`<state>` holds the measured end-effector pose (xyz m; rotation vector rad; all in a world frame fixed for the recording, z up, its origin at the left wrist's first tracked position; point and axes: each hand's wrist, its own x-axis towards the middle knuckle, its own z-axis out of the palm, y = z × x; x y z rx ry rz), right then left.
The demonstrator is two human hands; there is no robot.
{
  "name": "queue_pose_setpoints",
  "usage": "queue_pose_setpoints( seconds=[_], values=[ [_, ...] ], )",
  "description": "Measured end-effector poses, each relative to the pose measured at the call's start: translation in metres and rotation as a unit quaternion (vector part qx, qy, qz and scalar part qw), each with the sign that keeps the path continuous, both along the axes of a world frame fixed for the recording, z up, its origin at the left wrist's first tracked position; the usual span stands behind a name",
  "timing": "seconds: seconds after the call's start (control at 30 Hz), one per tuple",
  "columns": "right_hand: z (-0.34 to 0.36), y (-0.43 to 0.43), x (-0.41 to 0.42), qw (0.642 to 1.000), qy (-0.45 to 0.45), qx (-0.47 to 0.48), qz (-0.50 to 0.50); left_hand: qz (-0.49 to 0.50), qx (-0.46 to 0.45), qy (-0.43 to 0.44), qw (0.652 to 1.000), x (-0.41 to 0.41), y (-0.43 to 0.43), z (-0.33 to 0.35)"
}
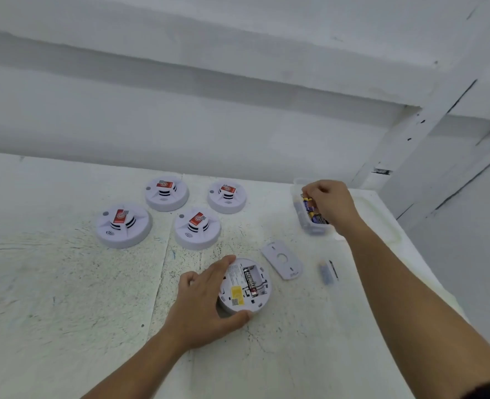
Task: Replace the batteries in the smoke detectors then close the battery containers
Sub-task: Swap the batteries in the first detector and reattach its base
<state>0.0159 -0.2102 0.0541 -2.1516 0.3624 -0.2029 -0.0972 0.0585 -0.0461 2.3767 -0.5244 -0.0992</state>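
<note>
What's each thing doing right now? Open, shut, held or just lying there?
Turned-over detector: back open, one battery inside, one slot empty.
Cover: off, lying beside it.
Four other detectors: face up, untouched.
Battery box: open.
Left hand: grips turned-over detector.
Right hand: fingers curled in battery box.

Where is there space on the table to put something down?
Bare table left of the left hand, in front of the four upright smoke detectors. Also between the forearms. Crowded to the right: open smoke detector, cover plate, loose battery, battery box.
</note>
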Motion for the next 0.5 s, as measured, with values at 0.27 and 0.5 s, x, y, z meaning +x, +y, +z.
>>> queue_pose_setpoints(
  seconds=[0.27, 0.5],
  values=[
    [-0.017, -0.022, 0.034, 0.943, 0.219, -0.229, 0.097, -0.003, 0.007, 0.010, 1.000, 0.000, 0.000, 0.007],
    [-0.020, -0.022, 0.040, 0.912, 0.254, -0.289, 0.143, 0.009, -0.011, 0.010, 1.000, 0.000, 0.000, 0.008]
  ],
)
